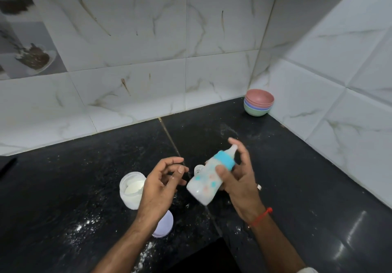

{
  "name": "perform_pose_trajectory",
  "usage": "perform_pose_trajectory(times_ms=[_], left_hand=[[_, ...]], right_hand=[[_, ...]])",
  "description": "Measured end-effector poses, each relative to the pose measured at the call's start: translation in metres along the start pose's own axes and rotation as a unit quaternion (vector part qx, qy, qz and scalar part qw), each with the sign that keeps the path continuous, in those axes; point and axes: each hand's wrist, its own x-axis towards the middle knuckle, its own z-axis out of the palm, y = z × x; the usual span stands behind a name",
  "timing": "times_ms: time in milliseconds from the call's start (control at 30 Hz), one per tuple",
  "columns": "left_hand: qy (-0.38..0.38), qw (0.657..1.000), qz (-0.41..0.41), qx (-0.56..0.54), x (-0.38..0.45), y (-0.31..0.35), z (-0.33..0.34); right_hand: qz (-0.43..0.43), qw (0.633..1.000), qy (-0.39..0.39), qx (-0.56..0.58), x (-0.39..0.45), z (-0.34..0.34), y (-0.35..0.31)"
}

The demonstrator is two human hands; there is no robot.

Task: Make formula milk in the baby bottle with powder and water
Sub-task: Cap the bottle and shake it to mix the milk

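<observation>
Black stone countertop (297, 166) runs under both my arms, w/ white marble-look wall tiles (148, 39) behind and to the rt, meeting in a corner. My forearms come up from the bottom edge, angled in toward each other over the counter's middle.

My right hand (239, 179) is raised, palm facing left, thumb pressed on the front of the baby bottle (206, 180) and the other fingers wrapped behind it, index stretched up past the teat. A red thread bracelet (262, 216) sits on that wrist. Bottle is off the counter, tilted: teat up and to the rt, base down and to the left. Blue collar on, milky white inside, coloured prints on the side; it looks a bit blurred.

My left hand (163, 179) hovers just left of the bottle's base, palm up-ish, fingers loosely curled and spread, gripping nothing; near the bottle but not touching it.

Open powder jar (131, 190) stands on the counter right beside my left hand, partly behind the wrist, white powder inside. Its lilac lid (165, 224) lies flat under my left forearm, nearer me. Stack of coloured bowls (258, 103), pink on top, sits well apart in the far corner. Spilled powder (87, 225) speckles the counter left of the lid.
</observation>
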Motion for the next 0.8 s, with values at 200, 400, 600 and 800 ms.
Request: perform_pose_trajectory(times_ms=[200, 400, 600, 800], left_hand=[[-0.003, 1.0, -0.002, 0.003, -0.001, -0.001, 0.005], [-0.004, 1.0, 0.001, -0.001, 0.002, 0.0, 0.003], [-0.007, 1.0, 0.002, 0.01, 0.003, 0.004, 0.003], [-0.007, 1.0, 0.002, 0.006, 0.006, 0.005, 0.005]], right_hand=[[-0.046, 0.972, 0.147, 0.18, 0.006, -0.013, -0.002], [-0.054, 0.997, 0.017, 0.046, -0.003, -0.018, 0.001], [-0.046, 0.983, 0.122, 0.133, 0.008, -0.025, -0.001], [-0.067, 0.97, 0.144, 0.182, 0.013, -0.023, -0.009]])
